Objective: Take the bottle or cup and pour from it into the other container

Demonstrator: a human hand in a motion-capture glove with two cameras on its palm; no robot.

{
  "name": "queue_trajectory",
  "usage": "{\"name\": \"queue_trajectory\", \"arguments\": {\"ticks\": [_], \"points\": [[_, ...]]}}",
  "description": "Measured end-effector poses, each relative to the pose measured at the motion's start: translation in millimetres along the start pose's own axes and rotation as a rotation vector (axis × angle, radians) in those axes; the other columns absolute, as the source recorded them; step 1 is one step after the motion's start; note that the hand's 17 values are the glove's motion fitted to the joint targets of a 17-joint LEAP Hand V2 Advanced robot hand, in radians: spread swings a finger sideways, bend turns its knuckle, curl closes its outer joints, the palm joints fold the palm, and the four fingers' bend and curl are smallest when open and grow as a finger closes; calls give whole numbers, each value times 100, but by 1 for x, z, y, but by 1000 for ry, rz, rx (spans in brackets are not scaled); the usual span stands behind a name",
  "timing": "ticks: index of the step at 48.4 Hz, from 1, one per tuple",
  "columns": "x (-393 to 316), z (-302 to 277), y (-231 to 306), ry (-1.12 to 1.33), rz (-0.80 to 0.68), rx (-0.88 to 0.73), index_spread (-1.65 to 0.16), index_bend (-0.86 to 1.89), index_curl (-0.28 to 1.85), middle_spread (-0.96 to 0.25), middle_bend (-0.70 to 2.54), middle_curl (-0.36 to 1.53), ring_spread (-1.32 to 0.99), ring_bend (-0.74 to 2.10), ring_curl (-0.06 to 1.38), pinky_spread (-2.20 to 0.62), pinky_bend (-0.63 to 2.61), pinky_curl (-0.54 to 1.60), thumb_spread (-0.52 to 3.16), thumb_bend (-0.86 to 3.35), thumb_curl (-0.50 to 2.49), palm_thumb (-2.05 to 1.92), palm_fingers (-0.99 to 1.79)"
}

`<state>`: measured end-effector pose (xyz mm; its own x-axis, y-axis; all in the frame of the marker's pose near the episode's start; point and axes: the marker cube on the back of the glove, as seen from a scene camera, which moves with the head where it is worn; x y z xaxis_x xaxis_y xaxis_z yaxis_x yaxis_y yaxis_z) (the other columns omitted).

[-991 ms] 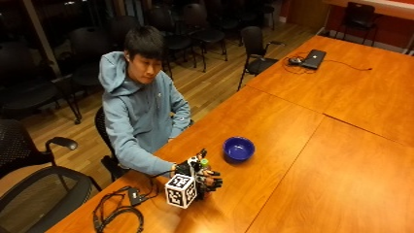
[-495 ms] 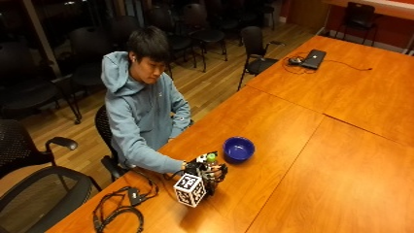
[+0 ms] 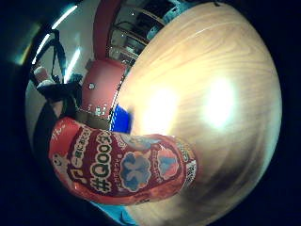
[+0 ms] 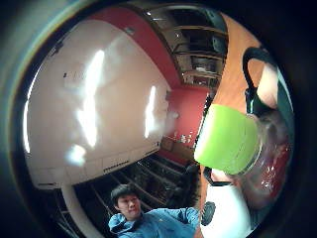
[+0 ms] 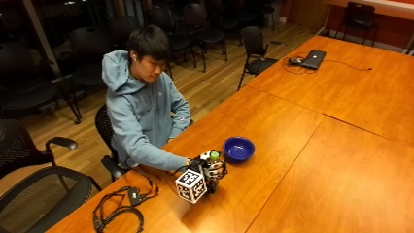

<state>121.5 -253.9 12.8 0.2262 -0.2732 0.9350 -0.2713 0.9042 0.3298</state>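
A person in a grey-blue hooded top (image 5: 146, 116) sits at a long wooden table (image 5: 310, 160), the gloved right hand (image 5: 206, 167) wrapped around a bottle (image 5: 214, 164) near the table's front edge. The bottle, clear with a green cap (image 4: 228, 139) and a red printed label (image 3: 124, 167), stands roughly upright in the hand, its cap uppermost; whether its base touches the wood cannot be told from the outside view. The little-finger palm view shows the labelled body filling much of the frame, close against the palm, with the tabletop spread beyond it; the thumb-side palm view shows the cap and the clear neck between the hand's black straps. A blue bowl (image 5: 238, 148) sits on the table just beside the hand, on the side farther from the person, apart from the bottle. A laptop (image 5: 314, 58) rests well away at the table's far end.
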Motion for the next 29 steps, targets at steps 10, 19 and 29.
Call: {"name": "queue_trajectory", "arguments": {"ticks": [10,19,29], "points": [[-26,27,-7,209,-12,-126,-10,19,43,-4,33,48,-15,49,43,-20,55,36,29,-4,62,101,126],[-56,62,-15,463,-32,-236,-9,20,46,-4,33,49,-16,49,44,-20,54,37,27,-4,64,101,126],[-75,106,-12,916,63,-350,-9,19,47,-4,33,50,-16,49,45,-19,55,38,26,-4,66,101,126]]}}
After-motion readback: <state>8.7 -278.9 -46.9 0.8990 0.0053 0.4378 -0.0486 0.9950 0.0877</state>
